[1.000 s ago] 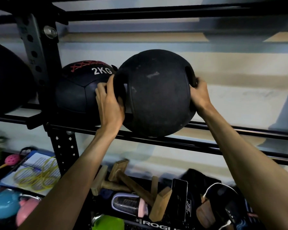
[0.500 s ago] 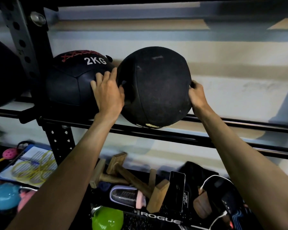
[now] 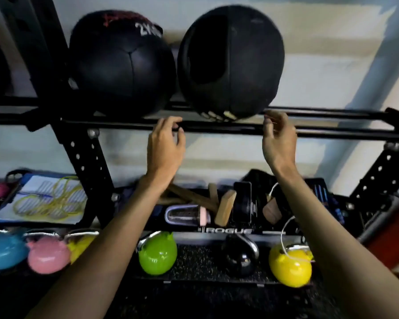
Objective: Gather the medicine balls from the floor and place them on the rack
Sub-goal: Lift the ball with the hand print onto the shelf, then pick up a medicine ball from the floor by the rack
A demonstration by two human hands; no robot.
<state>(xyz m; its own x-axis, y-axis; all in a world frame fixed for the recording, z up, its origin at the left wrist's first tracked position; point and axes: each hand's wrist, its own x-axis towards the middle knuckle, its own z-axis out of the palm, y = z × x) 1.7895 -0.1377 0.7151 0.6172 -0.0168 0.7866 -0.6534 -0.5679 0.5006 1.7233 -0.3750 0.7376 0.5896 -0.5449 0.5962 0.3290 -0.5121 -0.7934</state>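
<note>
Ball: black medicine ball (image 3: 230,63) with a recessed grip slot on its front, resting on the rails of the rack (image 3: 332,132), right of its neighbour and about touching it; pale markings at its underside, too blurred to read.
Neighbour ball: black stitched ball (image 3: 122,65) on the same rails, red lacing at its top, white print reading "2K" with the rest smeared.
Left hand: left hand (image 3: 165,150) below the handled ball, fingers loosely curled and half open, holding nothing; fingertips level with the front rail, contact with it unclear.
Right hand: right hand (image 3: 278,143) under the ball's right side, fingers bent and relaxed, empty, apart from the ball.
Lower shelf: white "ROGUE" lettering (image 3: 228,230) on the front edge; above it a lilac shaker bottle (image 3: 186,215) lying down, and wooden blocks (image 3: 225,209).
Near row: kettlebells in green (image 3: 158,256), black (image 3: 238,259) and yellow (image 3: 290,268); blue (image 3: 4,252) and pink (image 3: 47,255) at left.
</note>
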